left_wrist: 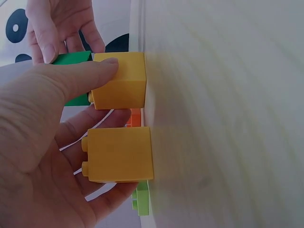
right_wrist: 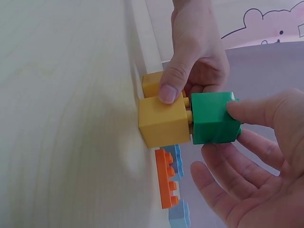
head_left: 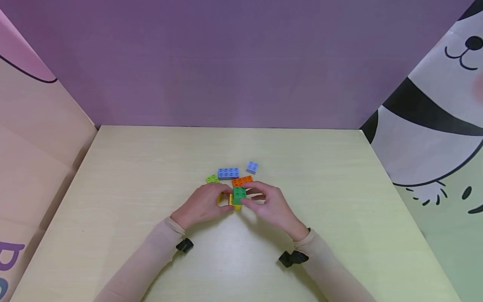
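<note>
My left hand (head_left: 203, 202) holds a yellow toy brick (right_wrist: 164, 122) that stands on the table, its thumb pressed on the near side. With thumb and fingers, my right hand (head_left: 272, 204) pinches a green brick (right_wrist: 213, 118) at the top of that yellow brick. In the right wrist view, the yellow studs show in a narrow gap under the green brick. A second yellow brick (left_wrist: 119, 154) stands beside the first, within the curve of my left hand; its studs face up.
Behind the hands lie an orange brick (head_left: 242, 181), a long blue brick (head_left: 228, 173), a small blue brick (head_left: 252, 167) and a light green brick (head_left: 212, 178). The pale table (head_left: 151, 155) ends at a purple wall (head_left: 226, 67).
</note>
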Tool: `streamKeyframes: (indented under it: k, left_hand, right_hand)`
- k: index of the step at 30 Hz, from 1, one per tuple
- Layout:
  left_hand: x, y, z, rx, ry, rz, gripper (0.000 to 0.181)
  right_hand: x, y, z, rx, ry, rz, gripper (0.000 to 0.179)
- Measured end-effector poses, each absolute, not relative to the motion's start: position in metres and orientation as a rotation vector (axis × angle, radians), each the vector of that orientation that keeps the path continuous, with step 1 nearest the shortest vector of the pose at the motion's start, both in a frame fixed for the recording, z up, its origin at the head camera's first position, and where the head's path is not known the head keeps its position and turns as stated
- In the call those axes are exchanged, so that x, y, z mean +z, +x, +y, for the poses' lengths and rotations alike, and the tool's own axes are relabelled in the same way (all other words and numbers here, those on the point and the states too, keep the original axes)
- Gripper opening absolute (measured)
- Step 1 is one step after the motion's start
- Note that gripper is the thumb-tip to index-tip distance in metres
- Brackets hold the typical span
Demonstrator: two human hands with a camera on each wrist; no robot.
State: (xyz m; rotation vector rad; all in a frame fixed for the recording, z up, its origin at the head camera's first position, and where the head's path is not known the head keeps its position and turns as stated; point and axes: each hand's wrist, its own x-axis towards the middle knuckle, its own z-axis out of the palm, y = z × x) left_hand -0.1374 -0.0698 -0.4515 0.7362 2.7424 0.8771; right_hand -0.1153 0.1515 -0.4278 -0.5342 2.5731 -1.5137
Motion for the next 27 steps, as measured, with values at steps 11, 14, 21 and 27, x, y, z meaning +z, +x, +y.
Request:
streamKeyframes:
  k: [11, 14, 21, 27]
  left_hand:
    - [-0.455, -0.136, -0.069, 0.891, 0.785, 2.754, 0.027]
    - [-0.456, -0.136, -0.068, 0.900, 0.789, 2.751, 0.027]
    - [-0.457, -0.135, -0.069, 0.898, 0.791, 2.756, 0.028]
    - [-0.459, -0.135, -0.069, 0.913, 0.781, 2.761, 0.028]
  right_hand:
    - [-0.431, -0.112, 0.145, -1.541, -0.603, 2.595, 0.033]
    - [-0.435, -0.113, 0.145, -1.536, -0.641, 2.616, 0.030]
    - [-0.444, -0.113, 0.146, -1.518, -0.738, 2.651, 0.028]
    - [-0.450, -0.113, 0.146, -1.510, -0.788, 2.677, 0.028]
